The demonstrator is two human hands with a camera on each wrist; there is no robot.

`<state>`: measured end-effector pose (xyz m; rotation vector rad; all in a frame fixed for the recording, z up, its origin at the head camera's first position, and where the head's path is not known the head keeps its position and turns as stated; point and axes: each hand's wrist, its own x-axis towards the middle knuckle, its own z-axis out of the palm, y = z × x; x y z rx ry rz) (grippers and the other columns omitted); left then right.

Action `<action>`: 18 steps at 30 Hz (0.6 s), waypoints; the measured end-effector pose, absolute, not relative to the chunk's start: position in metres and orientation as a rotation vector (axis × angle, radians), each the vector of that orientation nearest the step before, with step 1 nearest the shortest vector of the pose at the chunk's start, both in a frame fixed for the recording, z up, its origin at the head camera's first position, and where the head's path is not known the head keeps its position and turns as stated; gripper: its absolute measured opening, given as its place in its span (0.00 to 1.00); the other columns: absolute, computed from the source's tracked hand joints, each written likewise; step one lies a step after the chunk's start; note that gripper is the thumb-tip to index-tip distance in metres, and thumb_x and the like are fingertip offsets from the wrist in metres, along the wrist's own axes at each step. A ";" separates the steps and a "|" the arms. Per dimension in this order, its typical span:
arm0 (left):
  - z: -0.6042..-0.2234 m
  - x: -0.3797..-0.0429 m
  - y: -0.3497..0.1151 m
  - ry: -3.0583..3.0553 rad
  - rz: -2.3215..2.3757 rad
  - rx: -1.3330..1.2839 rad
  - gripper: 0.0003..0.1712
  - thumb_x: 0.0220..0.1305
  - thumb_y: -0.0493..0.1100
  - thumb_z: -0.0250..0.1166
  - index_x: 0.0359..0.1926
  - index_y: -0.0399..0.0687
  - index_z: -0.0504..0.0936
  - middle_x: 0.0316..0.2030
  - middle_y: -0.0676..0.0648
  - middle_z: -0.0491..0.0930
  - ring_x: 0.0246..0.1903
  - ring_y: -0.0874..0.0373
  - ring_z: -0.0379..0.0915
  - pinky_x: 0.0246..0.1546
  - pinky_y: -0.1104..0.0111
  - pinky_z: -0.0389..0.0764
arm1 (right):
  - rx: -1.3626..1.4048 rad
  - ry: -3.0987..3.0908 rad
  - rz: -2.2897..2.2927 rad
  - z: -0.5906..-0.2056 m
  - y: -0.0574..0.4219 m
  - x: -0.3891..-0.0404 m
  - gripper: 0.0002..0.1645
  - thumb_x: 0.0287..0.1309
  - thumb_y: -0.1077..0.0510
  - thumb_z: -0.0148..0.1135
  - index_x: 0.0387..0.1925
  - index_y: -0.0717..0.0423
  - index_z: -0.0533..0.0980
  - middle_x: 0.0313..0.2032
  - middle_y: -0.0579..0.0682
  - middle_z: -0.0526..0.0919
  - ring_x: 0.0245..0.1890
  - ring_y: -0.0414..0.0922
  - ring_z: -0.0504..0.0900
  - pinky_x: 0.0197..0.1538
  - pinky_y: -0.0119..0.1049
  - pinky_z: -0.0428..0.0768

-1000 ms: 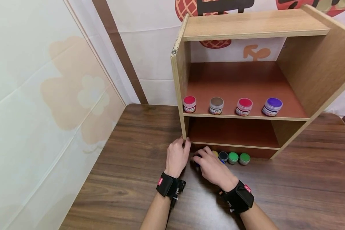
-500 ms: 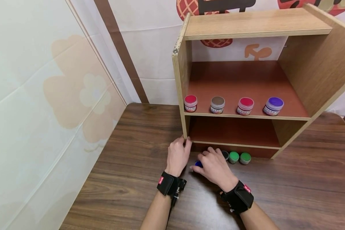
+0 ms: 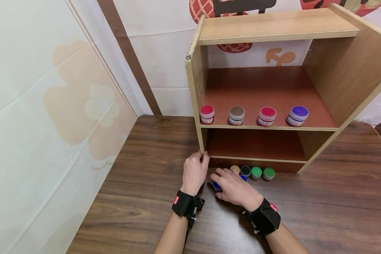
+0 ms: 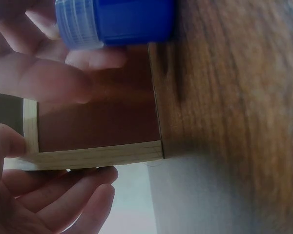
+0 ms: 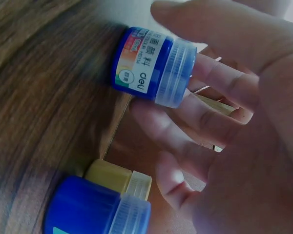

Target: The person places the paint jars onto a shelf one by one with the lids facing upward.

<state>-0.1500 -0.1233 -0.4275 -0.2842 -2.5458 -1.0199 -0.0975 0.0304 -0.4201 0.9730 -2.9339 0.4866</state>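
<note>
My left hand [image 3: 194, 173] grips the lower front corner of the wooden shelf's left side panel [image 4: 102, 155], thumb on the inner side and fingers on the outer side in the left wrist view. My right hand [image 3: 236, 187] reaches round a small blue paint jar [image 5: 154, 66] that stands on the table in front of the shelf. Its fingers lie along the far side of the jar's clear lid, while the thumb stays apart from the jar. Beside that hand are a second blue paint jar [image 5: 95, 209] and a yellow paint jar [image 5: 112, 176], partly hidden in the head view.
To the right stand a black jar [image 3: 245, 171] and two green jars, one a lighter green jar [image 3: 256, 172]. The shelf's middle board [image 3: 273, 127] bears two red jars, a brown jar [image 3: 236, 116] and a purple jar [image 3: 297, 116]. Printed cloth [image 3: 168, 63] hangs behind.
My right hand shifted right over the yellow and second blue jars, then came back left, its fingers now past the first blue jar. My left hand keeps its grip on the panel.
</note>
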 end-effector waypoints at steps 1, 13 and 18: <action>-0.428 -0.150 -0.124 -2.544 -1.016 -0.285 0.19 0.71 0.49 0.51 0.22 0.49 0.74 0.17 0.51 0.66 0.15 0.61 0.62 0.14 0.72 0.60 | 0.975 -2.933 0.491 -0.420 0.030 -0.098 0.23 0.48 0.54 0.73 0.47 0.52 0.77 0.43 0.50 0.77 0.41 0.50 0.77 0.43 0.45 0.68; -0.427 -0.150 -0.124 -2.539 -1.016 -0.291 0.19 0.71 0.48 0.53 0.21 0.50 0.73 0.16 0.52 0.67 0.14 0.62 0.62 0.14 0.72 0.61 | 0.963 -2.905 0.460 -0.421 0.031 -0.098 0.16 0.48 0.55 0.72 0.39 0.49 0.77 0.38 0.47 0.76 0.36 0.46 0.75 0.39 0.40 0.64; -0.427 -0.150 -0.124 -2.543 -1.015 -0.295 0.19 0.71 0.48 0.52 0.22 0.49 0.73 0.17 0.52 0.67 0.15 0.61 0.63 0.14 0.72 0.61 | 0.966 -2.894 0.451 -0.422 0.032 -0.098 0.15 0.48 0.55 0.72 0.38 0.48 0.76 0.36 0.46 0.75 0.35 0.45 0.73 0.38 0.39 0.64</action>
